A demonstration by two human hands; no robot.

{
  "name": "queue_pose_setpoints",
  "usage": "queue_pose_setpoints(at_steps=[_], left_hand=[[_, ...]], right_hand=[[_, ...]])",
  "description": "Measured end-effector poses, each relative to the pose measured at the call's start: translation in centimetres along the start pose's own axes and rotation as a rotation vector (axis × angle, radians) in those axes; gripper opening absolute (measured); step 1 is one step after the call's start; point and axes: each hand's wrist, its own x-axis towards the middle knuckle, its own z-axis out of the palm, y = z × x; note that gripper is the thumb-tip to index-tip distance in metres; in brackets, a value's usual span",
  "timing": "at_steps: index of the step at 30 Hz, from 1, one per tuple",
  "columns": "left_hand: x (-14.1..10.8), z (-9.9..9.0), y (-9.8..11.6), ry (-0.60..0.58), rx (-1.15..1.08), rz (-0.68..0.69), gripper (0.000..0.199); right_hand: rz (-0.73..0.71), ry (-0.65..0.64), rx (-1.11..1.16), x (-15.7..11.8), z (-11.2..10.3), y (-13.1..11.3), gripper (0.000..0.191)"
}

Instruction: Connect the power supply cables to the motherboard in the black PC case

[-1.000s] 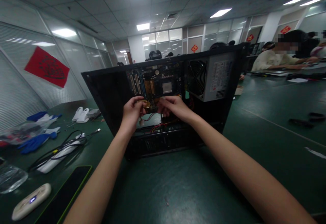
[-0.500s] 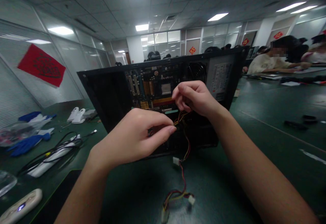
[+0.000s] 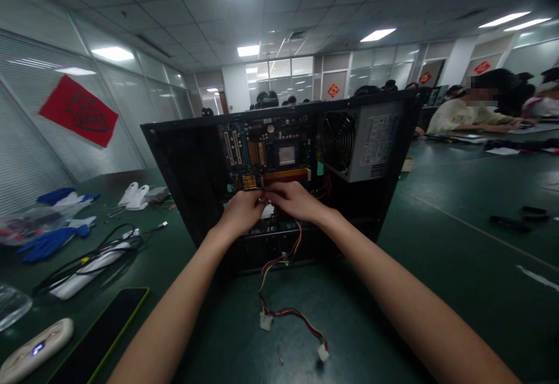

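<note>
A black computer case stands on the table with its open side towards me. Inside it are a motherboard and a grey power supply. My left hand and my right hand meet at the motherboard's lower edge, fingertips pinched close together. Something white shows just under the fingers. What the fingertips hold is hidden. Below my right hand, a red, yellow and black power cable hangs out of the case. Its white connectors lie on the table.
At the left lie a phone, an oval white device, a white power strip with black cable and blue gloves. Black pieces lie on the green table at the right. A person sits beyond.
Both hands have moved left and deeper into the case, coming together at the motherboard's lower edge. The hanging cable has shifted, its connectors now spread differently. The view has moved slightly.
</note>
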Motion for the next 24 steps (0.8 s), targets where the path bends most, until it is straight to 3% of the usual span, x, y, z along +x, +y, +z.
queue_pose_setpoints(at_steps=[4, 7, 10, 12, 15, 21, 24], left_hand=[[0.8, -0.5, 0.4, 0.239, -0.375, -0.161, 0.017], [0.9, -1.6, 1.5, 0.252, -0.628, -0.181, 0.012], [0.5, -3.0, 3.1, 0.256, -0.739, -0.136, 0.021], [0.2, -3.7, 4.1, 0.249, -0.87, -0.128, 0.026], [-0.1, -4.4, 4.9, 0.229, -1.096, -0.157, 0.039], [-0.5, -5.3, 5.1, 0.166, -1.269, -0.178, 0.038], [-0.9, -5.7, 5.5, 0.078, -1.28, -0.149, 0.045]], right_hand=[[0.049, 0.029, 0.166, -0.1, -0.3, -0.5, 0.032], [0.04, 0.183, 0.244, 0.1, -0.5, -0.9, 0.04], [0.062, 0.387, 0.347, 0.4, -1.0, -1.1, 0.05], [0.087, 0.443, 0.396, 0.4, -1.4, -1.1, 0.054], [0.09, 0.408, 0.392, 0.4, -1.5, -0.9, 0.053], [0.056, 0.133, 0.368, 0.1, -0.4, -0.6, 0.035], [-0.042, 0.289, 0.211, 0.0, -0.3, -0.6, 0.038]])
